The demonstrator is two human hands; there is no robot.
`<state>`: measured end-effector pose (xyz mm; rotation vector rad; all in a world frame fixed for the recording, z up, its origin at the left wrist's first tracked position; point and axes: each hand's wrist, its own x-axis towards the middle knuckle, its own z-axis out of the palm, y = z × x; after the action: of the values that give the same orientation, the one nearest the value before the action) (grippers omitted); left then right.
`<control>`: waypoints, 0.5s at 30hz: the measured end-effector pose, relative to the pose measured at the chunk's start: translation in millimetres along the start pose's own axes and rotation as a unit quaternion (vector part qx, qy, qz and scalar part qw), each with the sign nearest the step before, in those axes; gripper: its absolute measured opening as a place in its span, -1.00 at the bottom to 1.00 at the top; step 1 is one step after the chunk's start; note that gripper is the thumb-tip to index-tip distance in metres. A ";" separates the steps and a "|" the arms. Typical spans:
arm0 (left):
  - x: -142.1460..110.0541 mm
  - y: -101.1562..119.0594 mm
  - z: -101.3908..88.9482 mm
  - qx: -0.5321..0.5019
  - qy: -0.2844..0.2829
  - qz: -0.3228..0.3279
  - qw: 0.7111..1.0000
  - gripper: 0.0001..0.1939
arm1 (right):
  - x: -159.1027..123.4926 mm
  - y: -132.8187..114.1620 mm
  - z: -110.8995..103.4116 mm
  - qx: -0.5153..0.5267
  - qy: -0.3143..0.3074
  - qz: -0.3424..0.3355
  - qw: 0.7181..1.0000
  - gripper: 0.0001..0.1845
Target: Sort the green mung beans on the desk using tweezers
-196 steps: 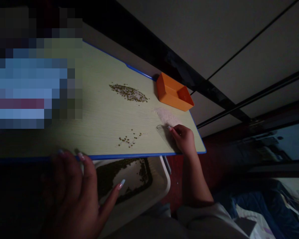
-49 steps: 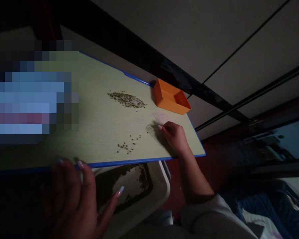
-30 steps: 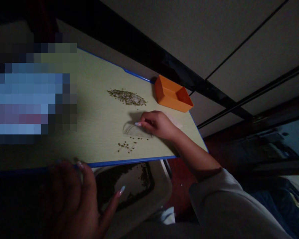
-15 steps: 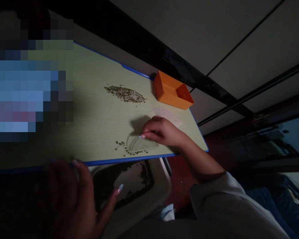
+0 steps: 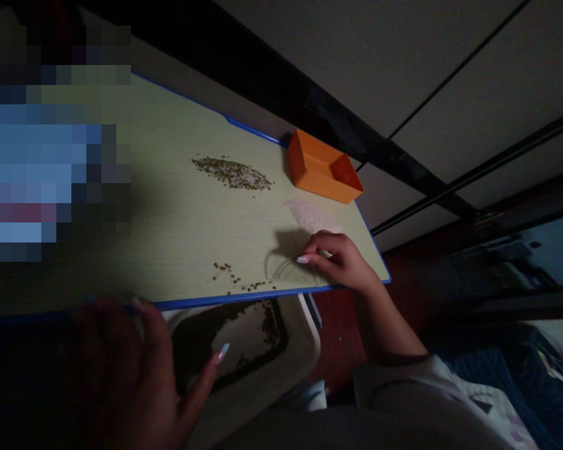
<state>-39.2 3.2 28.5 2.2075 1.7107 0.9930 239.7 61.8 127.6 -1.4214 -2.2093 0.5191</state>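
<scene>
My right hand (image 5: pixel 335 259) is closed in a pinch on the top of a clear plastic protractor (image 5: pixel 293 270), which stands on edge on the pale table (image 5: pixel 182 231) near its front edge. Small green beans (image 5: pixel 237 281) lie scattered just left of the protractor. Beyond my hand is a pile of white rice-like grains (image 5: pixel 309 215). Farther left lies a pile of green beans mixed with white grains (image 5: pixel 234 174). My left hand (image 5: pixel 136 375) is open, thumb spread out, with its dim fingertips at the table's blue edge.
An orange box (image 5: pixel 326 172) stands at the back right of the table. Below the front edge is a pale tub (image 5: pixel 309 350) holding many dark green beans. A blurred-out area covers the left. Dark-framed panels (image 5: pixel 426 69) rise behind the table.
My right hand has moved right with the protractor, away from the scattered green beans, and more of these show now. My left hand has stayed nearly still.
</scene>
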 end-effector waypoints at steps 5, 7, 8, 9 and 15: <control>0.5 -0.1 -2.3 0.007 -0.003 0.013 1.000 -0.08 | -10.2 -1.7 3.9 -0.015 0.005 0.006 1.000 -0.77; 1.0 -0.5 -2.2 0.010 -0.001 0.020 1.000 -0.07 | -10.3 -3.4 5.0 -0.021 -0.004 0.000 1.000 -0.77; 1.3 -0.7 -2.0 0.010 0.000 0.023 1.000 -0.07 | -10.0 -4.3 5.2 -0.021 -0.009 -0.004 1.000 -0.77; 1.6 -0.9 -1.7 0.008 0.001 0.025 1.000 -0.08 | -9.8 -5.1 5.1 -0.019 -0.011 -0.007 1.000 -0.77; 2.5 -0.7 -0.7 0.011 0.003 0.014 1.000 -0.07 | -11.3 -6.3 3.5 -0.026 0.012 -0.002 1.000 -0.80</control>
<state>-39.9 5.5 29.6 2.2497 1.7057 0.9941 237.2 48.7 126.1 -1.4408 -2.2217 0.4441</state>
